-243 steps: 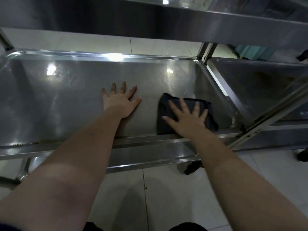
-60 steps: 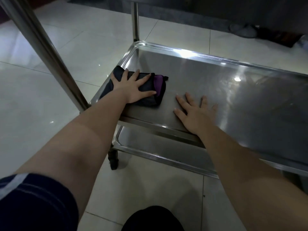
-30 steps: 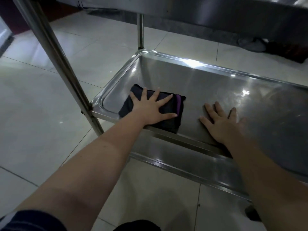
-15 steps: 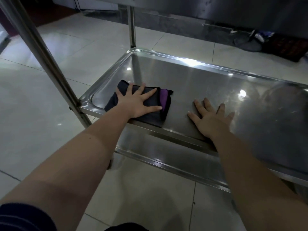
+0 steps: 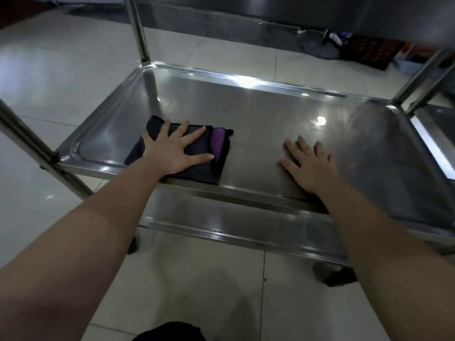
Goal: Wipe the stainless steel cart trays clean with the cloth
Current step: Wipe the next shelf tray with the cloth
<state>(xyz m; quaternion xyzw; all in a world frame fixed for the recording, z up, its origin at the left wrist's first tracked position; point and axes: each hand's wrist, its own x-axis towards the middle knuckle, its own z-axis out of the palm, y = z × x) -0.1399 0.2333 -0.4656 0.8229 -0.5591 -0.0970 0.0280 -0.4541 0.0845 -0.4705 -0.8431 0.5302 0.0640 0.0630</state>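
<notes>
- At 6 o'clock, nearest the camera, a dark piece of the person's clothing (image 5: 170,333) shows over the pale floor tiles (image 5: 197,279).
- Two bare forearms reach up the view from 7 and 5 o'clock toward the cart.
- A black caster wheel (image 5: 339,276) stands on the tiles at 4 o'clock, under the cart's near edge.
- A lower tray (image 5: 221,222) shows just beneath and in front of the tray being worked on.
- The stainless steel tray (image 5: 258,114) fills the middle of the view, shiny with light glints.
- The left hand (image 5: 174,148) lies flat on the cloth, fingers straight and spread wide, pressing it onto the tray at about 9 o'clock from the tray's middle, close to the near rim.
- The cloth (image 5: 197,172) is dark and folded, with a purple part (image 5: 218,141) showing at its 3 o'clock edge, beyond the thumb tip.
- The right hand (image 5: 310,166) rests palm down on bare steel at about 4 o'clock from the tray's middle, fingers straight and slightly apart, holding nothing, well apart from the cloth.
- An upright cart post (image 5: 37,143) rises at the tray's near-left corner, and another post (image 5: 138,33) at 11 o'clock.
- A second steel tray (image 5: 433,124) sits at 3 o'clock, just beside the first.
- At 1 o'clock, far off on the floor, lie a dark patterned mat (image 5: 369,50) and blurred small items.
</notes>
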